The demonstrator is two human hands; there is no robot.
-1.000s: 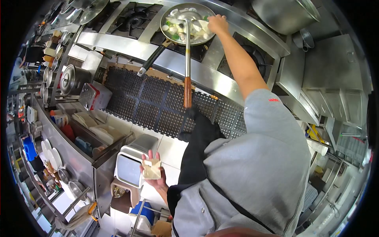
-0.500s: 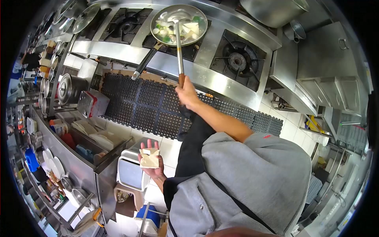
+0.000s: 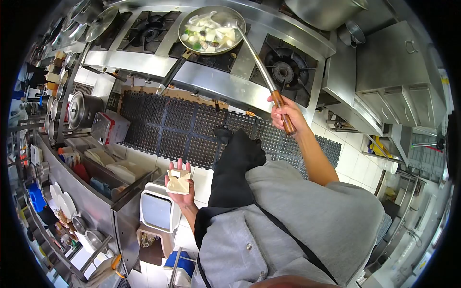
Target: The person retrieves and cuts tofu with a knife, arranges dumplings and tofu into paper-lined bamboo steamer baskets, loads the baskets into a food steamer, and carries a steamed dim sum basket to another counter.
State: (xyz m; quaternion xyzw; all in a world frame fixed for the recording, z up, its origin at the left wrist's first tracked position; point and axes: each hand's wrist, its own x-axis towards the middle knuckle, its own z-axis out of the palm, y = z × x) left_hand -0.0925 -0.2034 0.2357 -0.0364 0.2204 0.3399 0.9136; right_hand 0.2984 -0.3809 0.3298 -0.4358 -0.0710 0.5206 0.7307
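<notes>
My right hand (image 3: 288,115) grips the brown wooden handle of a long metal ladle (image 3: 259,62). The ladle's far end lies at the right side of a frying pan (image 3: 181,38), its bowl partly hidden by the food. White pieces, green vegetables and other chopped food (image 3: 209,34) fill the pan, some of the white pieces triangular. Palm up, my left hand (image 3: 186,196) bears a pale beige, square, creased piece (image 3: 178,183) with a whiter upper edge; its kind is unclear. The fingers stretch out beyond it.
The pan sits on a stove burner, its black handle (image 3: 170,77) jutting over the front edge. Another burner (image 3: 283,72) lies to the right, with a large pot (image 3: 326,13) behind. A white bin (image 3: 160,209) stands below my left hand, beside a steel counter (image 3: 103,211).
My right hand has swung to the right with the ladle, tilting its shaft. The ladle's bowl has shifted to the pan's right side. My left hand still bears the beige piece.
</notes>
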